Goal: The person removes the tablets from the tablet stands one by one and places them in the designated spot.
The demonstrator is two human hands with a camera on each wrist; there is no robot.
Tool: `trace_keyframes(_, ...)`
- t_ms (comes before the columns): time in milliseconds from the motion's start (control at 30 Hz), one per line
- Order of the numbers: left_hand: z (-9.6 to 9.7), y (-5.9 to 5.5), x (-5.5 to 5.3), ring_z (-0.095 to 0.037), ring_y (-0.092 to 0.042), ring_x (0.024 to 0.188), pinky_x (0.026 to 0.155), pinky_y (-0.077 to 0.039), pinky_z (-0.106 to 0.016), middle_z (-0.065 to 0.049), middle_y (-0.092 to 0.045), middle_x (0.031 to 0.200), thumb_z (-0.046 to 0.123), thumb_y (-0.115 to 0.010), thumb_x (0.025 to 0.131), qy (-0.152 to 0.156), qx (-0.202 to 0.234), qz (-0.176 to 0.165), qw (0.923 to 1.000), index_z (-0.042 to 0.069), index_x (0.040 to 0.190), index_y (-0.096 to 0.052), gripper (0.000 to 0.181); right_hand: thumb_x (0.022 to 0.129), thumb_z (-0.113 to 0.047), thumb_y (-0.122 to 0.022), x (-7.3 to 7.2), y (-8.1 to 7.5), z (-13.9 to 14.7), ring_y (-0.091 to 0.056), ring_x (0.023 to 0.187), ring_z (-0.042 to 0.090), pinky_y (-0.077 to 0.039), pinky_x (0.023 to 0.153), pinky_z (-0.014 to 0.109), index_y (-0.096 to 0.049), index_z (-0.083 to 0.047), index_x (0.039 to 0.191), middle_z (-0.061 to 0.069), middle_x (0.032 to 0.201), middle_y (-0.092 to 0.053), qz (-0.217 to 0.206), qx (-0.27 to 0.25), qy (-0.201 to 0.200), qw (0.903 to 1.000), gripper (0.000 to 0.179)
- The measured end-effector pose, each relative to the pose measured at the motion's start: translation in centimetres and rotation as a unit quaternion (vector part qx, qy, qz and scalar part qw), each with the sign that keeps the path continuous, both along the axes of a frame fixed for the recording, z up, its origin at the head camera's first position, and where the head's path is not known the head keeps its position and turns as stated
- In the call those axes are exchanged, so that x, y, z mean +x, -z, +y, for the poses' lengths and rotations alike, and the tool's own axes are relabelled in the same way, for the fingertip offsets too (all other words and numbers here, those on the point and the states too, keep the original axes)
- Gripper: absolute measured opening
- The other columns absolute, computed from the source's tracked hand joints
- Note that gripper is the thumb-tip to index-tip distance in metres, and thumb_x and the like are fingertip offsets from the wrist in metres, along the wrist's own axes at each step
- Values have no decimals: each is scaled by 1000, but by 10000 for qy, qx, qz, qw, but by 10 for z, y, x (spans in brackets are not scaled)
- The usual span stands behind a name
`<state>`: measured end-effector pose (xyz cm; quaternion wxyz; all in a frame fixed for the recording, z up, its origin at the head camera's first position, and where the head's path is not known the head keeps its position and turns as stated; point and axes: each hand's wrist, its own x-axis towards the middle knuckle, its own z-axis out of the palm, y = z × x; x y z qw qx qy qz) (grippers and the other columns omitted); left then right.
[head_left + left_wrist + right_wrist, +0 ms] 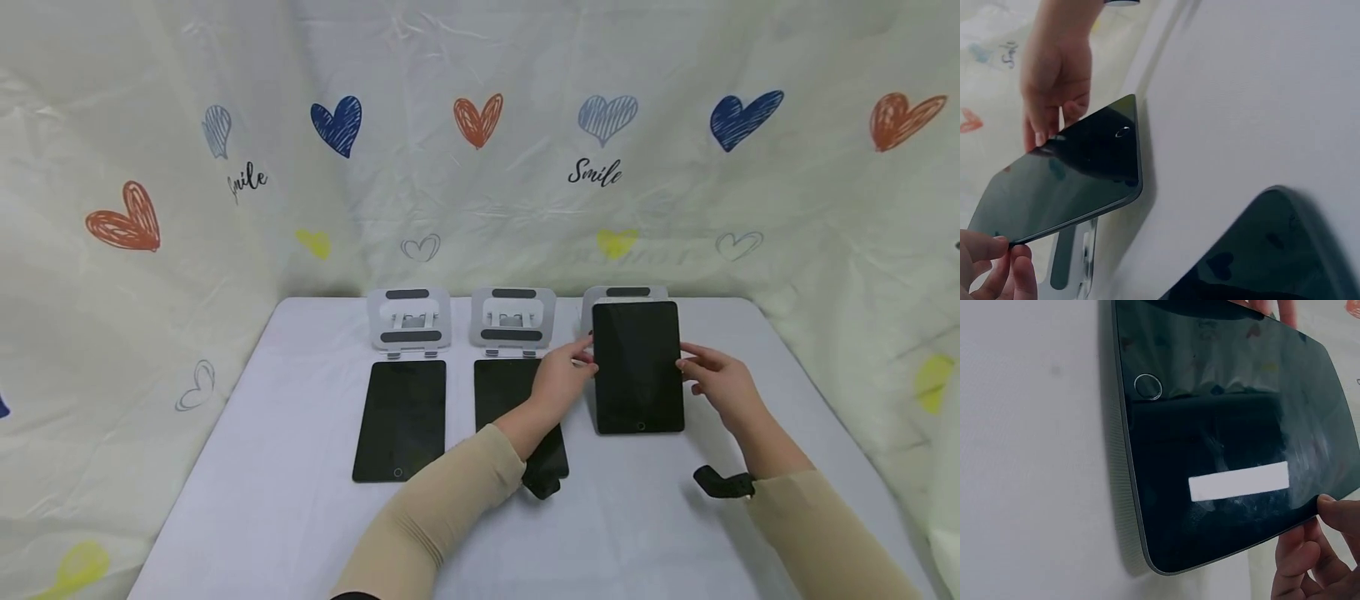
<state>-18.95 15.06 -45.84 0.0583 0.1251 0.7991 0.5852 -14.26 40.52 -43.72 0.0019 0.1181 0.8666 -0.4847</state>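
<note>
A black tablet (639,367) with a round home button is held up in front of the rightmost grey stand (592,302), which it mostly covers. My left hand (558,379) pinches its left edge between thumb and fingers. On the opposite edge my right hand (723,385) grips it the same way. In the left wrist view the tablet (1085,169) tilts above the table, with part of the stand (1071,256) showing beneath it. The right wrist view shows the tablet's lower edge near the white cloth and the right thumb on its glass (1229,437).
Two more tablets lie flat: a left tablet (401,421) and a middle tablet (498,387) partly under my left forearm. Behind them stand a left stand (409,318) and a middle stand (513,318). A heart-printed curtain (480,192) hangs beyond the table (247,467).
</note>
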Motion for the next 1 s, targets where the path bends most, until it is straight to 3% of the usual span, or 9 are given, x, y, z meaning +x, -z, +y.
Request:
trace_keyframes(133,2,4,4,1,-59,70,62,-47,-18,6,-69,95,7,-71,91,11,-146,97,9998,20,138,-61,50,102,-33,-54,3,1,3,-57,91,22,-50,69,25,-41,-3,150,4,113,-61,-118,104,-73,9999,57)
trace_keyframes(267,6,7,10,-1,-55,63,60,-45,-18,9,-69,94,8,-72,90,2,-343,135,9993,19,138,-61,50,102,-32,-55,8,2,6,-58,89,21,-50,69,26,-41,-3,150,6,113,-63,-254,184,-118,9994,58)
trace_keyframes(467,11,10,20,-4,-51,63,59,-42,-19,12,-68,91,11,-73,88,-14,-850,75,9964,24,141,-58,56,103,-32,-54,14,5,9,-57,88,14,-51,69,26,-41,0,149,15,119,-63,-390,283,-242,9985,58)
trace_keyframes(567,12,8,24,-5,-51,64,59,-42,-20,12,-65,86,12,-75,87,125,-1201,40,9927,24,145,-54,62,103,-31,-54,17,5,12,-57,88,13,-51,69,26,-41,2,148,18,120,-63,-406,388,-329,9979,58)
trace_keyframes(800,15,7,29,-6,-50,63,58,-40,-22,13,-54,75,16,-79,84,575,-2100,-33,9760,20,151,-45,75,102,-22,-54,21,4,17,-57,87,12,-52,70,28,-41,6,147,20,118,-63,-556,552,-611,9951,54)
trace_keyframes(1000,20,11,29,-6,-53,67,60,-42,-23,13,-57,75,24,-82,82,765,-2870,-47,9549,21,149,-47,76,101,-18,-57,23,3,22,-60,91,13,-52,72,31,-40,11,144,22,117,-64,-824,545,-1019,9899,55)
